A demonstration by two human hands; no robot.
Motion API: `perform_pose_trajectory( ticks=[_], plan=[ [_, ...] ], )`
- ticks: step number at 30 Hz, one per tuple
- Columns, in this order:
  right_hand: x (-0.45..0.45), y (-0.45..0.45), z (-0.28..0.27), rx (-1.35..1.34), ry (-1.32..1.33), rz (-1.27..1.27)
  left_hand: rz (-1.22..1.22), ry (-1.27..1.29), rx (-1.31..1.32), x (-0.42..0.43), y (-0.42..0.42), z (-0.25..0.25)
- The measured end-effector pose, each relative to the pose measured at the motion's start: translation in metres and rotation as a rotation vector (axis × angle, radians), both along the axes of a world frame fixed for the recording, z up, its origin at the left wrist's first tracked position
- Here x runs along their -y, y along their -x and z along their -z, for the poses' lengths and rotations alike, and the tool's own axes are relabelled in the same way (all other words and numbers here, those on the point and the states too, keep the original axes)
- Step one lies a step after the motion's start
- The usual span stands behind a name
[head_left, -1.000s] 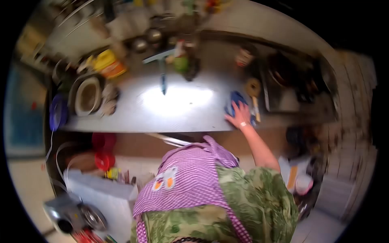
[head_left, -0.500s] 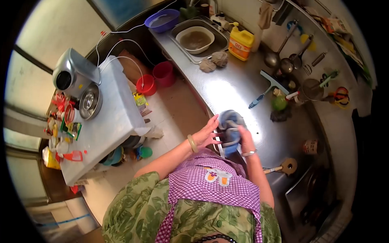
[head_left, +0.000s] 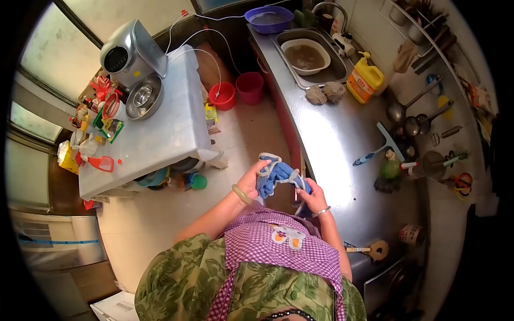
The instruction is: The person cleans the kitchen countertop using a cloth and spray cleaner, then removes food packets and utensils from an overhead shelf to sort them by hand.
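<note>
There, I saw the left hand (head_left: 249, 183) join the right hand (head_left: 315, 198), both clamping the blue cloth (head_left: 277, 177) bunched between their fingers, seemingly giving two-handed control.

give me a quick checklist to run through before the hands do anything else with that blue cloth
1. Left hand has hold of the blue cloth: ok, at one end.
2. Right hand has hold too: ok, at the other end.
3. Cloth spread flat: not ok, it is bunched and folded between the hands.
4. Cloth damp or dry: cannot tell.
5. Squeegee out of the hands' way: ok, it lies on the counter, apart from both.
6. Water clean in the sink basin, should rinsing be wanted: not ok, it looks brown and murky.
</note>
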State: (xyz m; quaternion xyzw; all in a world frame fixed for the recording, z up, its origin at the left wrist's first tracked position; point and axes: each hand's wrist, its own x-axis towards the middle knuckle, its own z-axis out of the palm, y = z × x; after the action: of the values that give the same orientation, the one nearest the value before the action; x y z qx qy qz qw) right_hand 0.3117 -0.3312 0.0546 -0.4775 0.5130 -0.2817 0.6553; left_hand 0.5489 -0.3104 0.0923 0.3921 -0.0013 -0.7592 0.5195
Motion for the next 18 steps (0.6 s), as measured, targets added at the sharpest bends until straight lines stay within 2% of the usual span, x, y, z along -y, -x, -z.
perform_pose_trajectory(
  ticks=[2, 3, 4, 6, 7, 8, 9, 11, 12, 13, 15, 16, 18],
  plan=[
    [0.020, -0.006, 0.046, -0.080, 0.109, 0.132, 0.008, 0.045, 0.158, 0.015, -0.020, -0.010],
    [0.027, -0.024, -0.038, 0.117, -0.281, 0.285, 0.021, 0.065, 0.237, 0.022, -0.031, -0.014],
    [0.034, -0.034, -0.059, 0.157, -0.230, 0.290, 0.116, 0.250, 0.241, 0.031, -0.054, 0.018],
    [0.049, -0.057, -0.089, 0.201, -0.159, 0.264, 0.294, 0.412, 0.592, 0.045, -0.086, 0.021],
    [0.058, -0.072, -0.078, 0.160, -0.115, 0.194, 0.391, 0.490, 0.765, 0.051, -0.097, 0.024],
    [0.068, -0.087, -0.057, 0.119, -0.075, 0.131, 0.394, 0.627, 0.820, 0.056, -0.104, 0.031],
    [0.077, -0.101, -0.046, 0.078, -0.034, 0.073, 0.421, 0.684, 1.066, 0.059, -0.109, 0.051],
    [0.087, -0.152, -0.089, 0.212, -0.026, -0.136, 0.389, 0.698, 1.006, 0.066, -0.114, 0.070],
    [0.091, -0.172, -0.106, 0.263, -0.043, -0.160, 0.229, 0.735, 1.018, 0.071, -0.112, 0.081],
    [0.096, -0.188, -0.114, 0.316, -0.061, -0.183, 0.229, 0.615, 0.942, 0.077, -0.119, 0.074],
    [0.111, -0.199, -0.094, 0.277, -0.024, -0.115, 0.229, 0.365, 0.796, 0.081, -0.133, 0.061],
    [0.120, -0.199, -0.080, 0.240, -0.023, -0.057, 0.137, 0.387, 0.819, 0.087, -0.141, 0.063],
    [0.133, -0.195, -0.061, 0.130, 0.005, 0.030, 0.073, 0.328, 0.427, 0.098, -0.166, 0.056]
  ],
)
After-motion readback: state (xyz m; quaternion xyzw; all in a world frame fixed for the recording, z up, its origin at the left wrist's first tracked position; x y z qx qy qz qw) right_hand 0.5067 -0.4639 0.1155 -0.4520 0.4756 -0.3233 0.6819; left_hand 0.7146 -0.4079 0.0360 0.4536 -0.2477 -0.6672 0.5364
